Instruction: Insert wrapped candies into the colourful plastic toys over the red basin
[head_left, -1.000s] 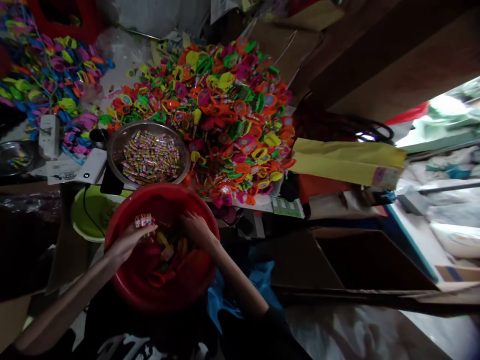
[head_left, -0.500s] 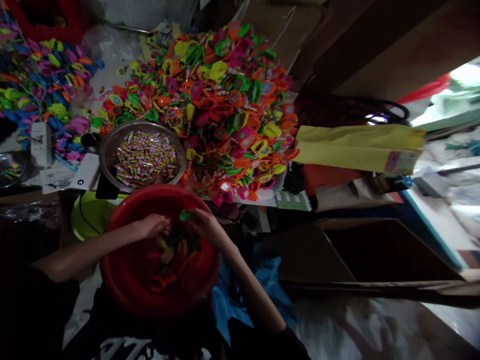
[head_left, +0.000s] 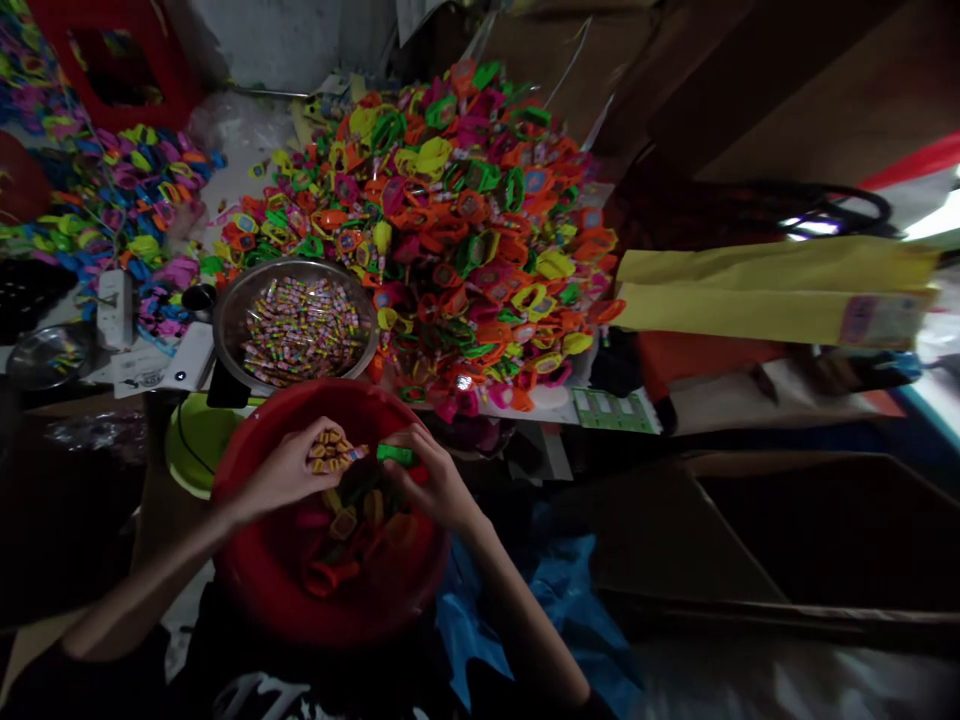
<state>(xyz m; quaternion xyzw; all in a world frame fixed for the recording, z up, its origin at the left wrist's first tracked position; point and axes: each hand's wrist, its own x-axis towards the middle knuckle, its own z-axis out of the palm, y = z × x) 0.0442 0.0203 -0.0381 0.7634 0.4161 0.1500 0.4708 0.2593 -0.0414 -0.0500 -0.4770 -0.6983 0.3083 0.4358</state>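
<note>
My left hand (head_left: 286,472) is closed round a bunch of small wrapped candy rolls (head_left: 328,452), their yellowish ends facing up; one roll pokes out toward the right. Opposite it, my right hand (head_left: 441,482) pinches a bright green toy watch (head_left: 396,455) between thumb and fingers. A small gap separates the watch from the protruding roll. Both hands are over a large red basin (head_left: 244,570). Inside the basin lie several loose toy watches, among them an orange one (head_left: 330,575) and a yellow one (head_left: 343,523), partly in shadow.
Behind the basin stands a metal bowl (head_left: 225,340) of candy rolls. A tall heap of colourful toy watches (head_left: 465,230) covers the table. A power strip (head_left: 115,308) and white box (head_left: 191,355) sit left. An open cardboard box (head_left: 675,540) and blue bag (head_left: 555,590) are right.
My left hand has turned and risen slightly, bringing the candy rolls into view. My right hand still holds the green toy watch, now showing more clearly. The whole view has shifted a little.
</note>
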